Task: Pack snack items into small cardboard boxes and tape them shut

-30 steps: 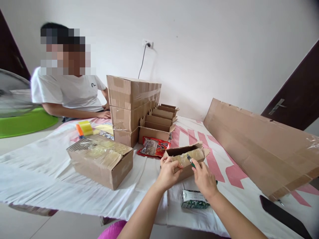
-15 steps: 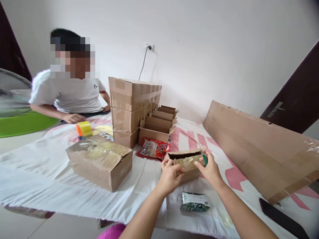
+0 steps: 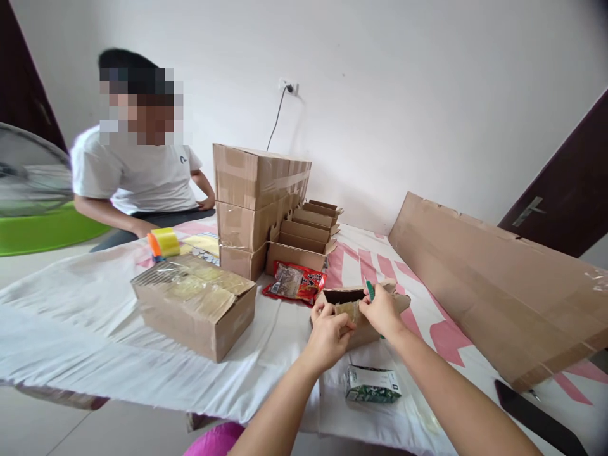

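Observation:
A small cardboard box stands in front of me, its top partly raised and a dark gap showing along the far side. My left hand is closed at the box's near left edge, fingers pinching the taped flap. On the right part of that flap, the fingertips of my right hand press together. A green-handled knife is tucked in this hand, with its thin blade pointing up and away. Just behind the box lies a red food packet. A small green-and-white carton rests nearer to me.
A taped box sits at left, near a yellow tape roll. Stacked boxes and open boxes stand behind. A large cardboard sheet leans at right above a black phone-like slab. Another person sits at far left.
My right hand has moved left along the flap, nearer my left hand, with the knife still in it. The box's right-hand flaps now show. The other person's hand has drawn back from the tape roll.

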`<state>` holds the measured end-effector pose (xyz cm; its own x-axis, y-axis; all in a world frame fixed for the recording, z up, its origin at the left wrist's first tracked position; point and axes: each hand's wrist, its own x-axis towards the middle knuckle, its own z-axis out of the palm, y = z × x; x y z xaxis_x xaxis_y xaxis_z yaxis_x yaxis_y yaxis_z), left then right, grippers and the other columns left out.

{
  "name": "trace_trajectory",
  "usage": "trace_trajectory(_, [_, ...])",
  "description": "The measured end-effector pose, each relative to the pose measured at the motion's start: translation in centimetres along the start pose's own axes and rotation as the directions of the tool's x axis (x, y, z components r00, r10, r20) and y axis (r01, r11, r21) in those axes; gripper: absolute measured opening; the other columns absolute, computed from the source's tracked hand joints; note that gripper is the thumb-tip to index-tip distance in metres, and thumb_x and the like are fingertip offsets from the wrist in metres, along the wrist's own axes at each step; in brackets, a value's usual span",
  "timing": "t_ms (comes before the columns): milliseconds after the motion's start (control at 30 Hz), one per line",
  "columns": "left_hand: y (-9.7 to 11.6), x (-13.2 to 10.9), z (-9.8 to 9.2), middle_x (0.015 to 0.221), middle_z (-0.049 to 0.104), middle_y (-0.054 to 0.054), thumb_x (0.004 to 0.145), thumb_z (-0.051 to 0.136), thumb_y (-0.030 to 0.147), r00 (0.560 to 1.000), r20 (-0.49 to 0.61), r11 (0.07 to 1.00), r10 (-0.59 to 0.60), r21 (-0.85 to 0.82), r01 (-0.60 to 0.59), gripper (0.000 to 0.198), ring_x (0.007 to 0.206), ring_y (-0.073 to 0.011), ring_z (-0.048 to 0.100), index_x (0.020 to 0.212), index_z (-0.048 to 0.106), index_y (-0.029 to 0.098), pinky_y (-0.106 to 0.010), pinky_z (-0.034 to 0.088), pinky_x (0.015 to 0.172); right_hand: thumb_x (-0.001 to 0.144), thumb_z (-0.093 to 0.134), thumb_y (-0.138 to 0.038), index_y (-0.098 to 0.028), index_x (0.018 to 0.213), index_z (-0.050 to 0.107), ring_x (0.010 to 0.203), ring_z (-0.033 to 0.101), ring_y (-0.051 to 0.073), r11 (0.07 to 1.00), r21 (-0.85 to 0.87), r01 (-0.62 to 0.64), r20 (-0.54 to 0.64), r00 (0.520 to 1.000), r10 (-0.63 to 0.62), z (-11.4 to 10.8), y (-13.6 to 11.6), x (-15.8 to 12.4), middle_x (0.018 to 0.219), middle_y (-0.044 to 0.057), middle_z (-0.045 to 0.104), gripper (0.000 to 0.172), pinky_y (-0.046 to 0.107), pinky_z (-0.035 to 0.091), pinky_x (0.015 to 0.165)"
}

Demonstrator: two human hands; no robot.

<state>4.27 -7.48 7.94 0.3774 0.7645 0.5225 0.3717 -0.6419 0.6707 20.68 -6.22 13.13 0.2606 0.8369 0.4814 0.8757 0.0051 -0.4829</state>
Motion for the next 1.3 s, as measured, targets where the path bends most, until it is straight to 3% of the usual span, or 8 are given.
trace_trajectory(167, [-0.2, 0.0, -0.4, 0.076, 0.065, 0.000, 0.069, 0.062, 0.012, 1.000, -0.024, 1.000, -0.014, -0.010, 0.014, 0.017, 0.090, -0.0208, 0.054, 0.077, 0.068, 0.026, -0.049, 0.025, 0.100, 0.065, 0.057, -0.017, -0.021, 0.077, 0.053, 0.060, 0.058, 0.017, 0.983, 0.182, 0.030, 0.058, 0.997, -0.041, -0.5, -2.0, -1.2, 0.065, -0.001, 0.061, 0.013, 0.030, 0.044, 0.061])
trace_trajectory(367, [0.0, -0.1, -0.2, 0.067, 0.062, 0.001, 0.071, 0.058, 0.012, 0.999, -0.032, 1.000, -0.026, -0.018, 0.026, 0.017, 0.085, -0.0193, 0.055, 0.076, 0.067, 0.025, -0.048, 0.024, 0.101, 0.072, 0.055, -0.031, -0.022, 0.077, 0.046, 0.046, 0.054, 0.012, 0.903, 0.429, -0.004, 0.180, 0.980, -0.081, -2.7, -1.0, -2.8, 0.061, -0.004, 0.057, 0.014, 0.026, 0.046, 0.047])
trace_trajectory(533, [0.7, -0.1, 0.2, 0.068, 0.062, 0.001, 0.070, 0.058, 0.013, 0.999, -0.027, 1.000, -0.023, -0.009, 0.023, 0.017, 0.087, -0.0198, 0.055, 0.076, 0.068, 0.025, -0.047, 0.025, 0.101, 0.072, 0.063, -0.030, -0.022, 0.074, 0.047, 0.048, 0.054, 0.011, 0.830, 0.557, -0.031, 0.102, 0.994, -0.031, -2.6, -0.4, -4.5, 0.063, -0.004, 0.058, 0.017, 0.026, 0.048, 0.051])
trace_trajectory(700, [0.9, -0.2, 0.1, 0.065, 0.061, 0.002, 0.070, 0.056, 0.012, 0.999, -0.027, 1.000, -0.022, 0.005, 0.022, 0.018, 0.084, -0.0193, 0.055, 0.074, 0.067, 0.025, -0.047, 0.025, 0.100, 0.074, 0.063, -0.032, -0.022, 0.075, 0.049, 0.055, 0.058, 0.014, 0.874, 0.486, 0.024, -0.096, 0.995, 0.026, -0.6, -0.2, -6.1, 0.066, -0.001, 0.063, 0.018, 0.029, 0.051, 0.057])
trace_trajectory(833, [0.9, -0.3, 0.1, 0.068, 0.063, 0.002, 0.071, 0.055, 0.012, 1.000, -0.028, 1.000, -0.013, 0.012, 0.014, 0.017, 0.086, -0.0191, 0.055, 0.074, 0.066, 0.025, -0.047, 0.025, 0.100, 0.075, 0.063, -0.030, -0.022, 0.076, 0.049, 0.064, 0.062, 0.016, 0.909, 0.408, 0.081, -0.159, 0.987, -0.017, 0.0, 0.0, -6.9, 0.069, 0.000, 0.066, 0.016, 0.031, 0.053, 0.068])
trace_trajectory(1000, [0.7, -0.3, 0.1, 0.069, 0.063, 0.001, 0.070, 0.055, 0.012, 0.999, -0.033, 1.000, -0.010, 0.004, 0.010, 0.016, 0.087, -0.0192, 0.055, 0.073, 0.066, 0.024, -0.046, 0.025, 0.099, 0.075, 0.062, -0.028, -0.023, 0.076, 0.048, 0.062, 0.061, 0.015, 0.928, 0.365, 0.082, -0.156, 0.987, -0.026, -0.1, -0.1, -7.0, 0.068, -0.001, 0.065, 0.015, 0.029, 0.052, 0.066])
trace_trajectory(1300, [0.8, -0.1, -0.1, 0.066, 0.064, 0.002, 0.069, 0.060, 0.012, 0.999, 0.013, 0.999, -0.035, -0.034, 0.035, 0.017, 0.085, -0.0190, 0.054, 0.075, 0.068, 0.025, -0.046, 0.024, 0.100, 0.073, 0.055, -0.023, -0.023, 0.077, 0.049, 0.058, 0.060, 0.014, 0.970, 0.173, 0.172, -0.074, 0.984, -0.161, -0.9, 1.7, -6.5, 0.067, -0.002, 0.063, 0.007, 0.027, 0.050, 0.064])
